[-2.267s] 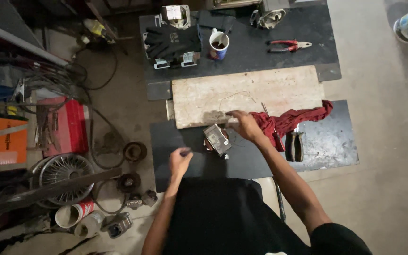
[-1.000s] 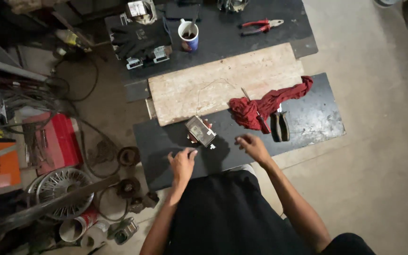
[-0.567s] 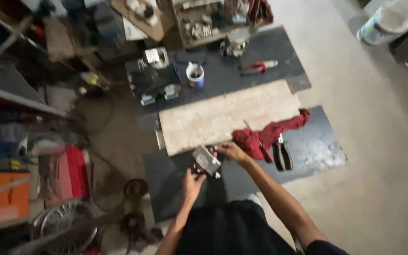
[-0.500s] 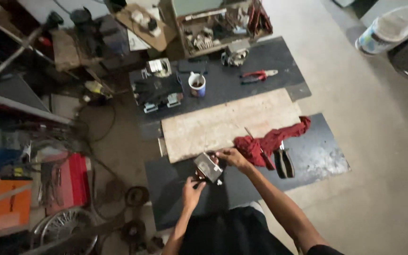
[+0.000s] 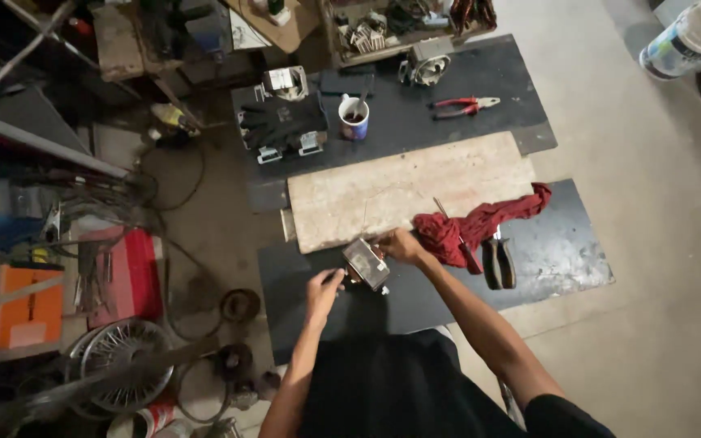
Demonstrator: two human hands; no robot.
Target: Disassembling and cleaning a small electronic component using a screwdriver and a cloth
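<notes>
**Handling of small metal block at floor level**

Position: the small metal block [image 5: 365, 263] sits tilted on the near black mat [image 5: 415, 304], just below the edge of the pale wooden board [image 5: 407, 188]. The right hand [image 5: 399, 244] closes its fingers on the block's upper right side. The left hand [image 5: 323, 290] reaches its lower left corner with fingers drawn together; whether they pinch a small tool or part cannot be told.

Risk: the block rests on an edge, held from one side only. A push from the left hand could, in my judgement, twist it out of the grip and onto the mat.

Surroundings: a red rag [image 5: 472, 227] and dark-handled pliers [image 5: 498, 261] lie just right of the right hand, crowding that side. Well apart on the far mat stand a cup [image 5: 354, 118], black gloves [image 5: 285, 123] and red-handled pliers [image 5: 462, 105].
</notes>
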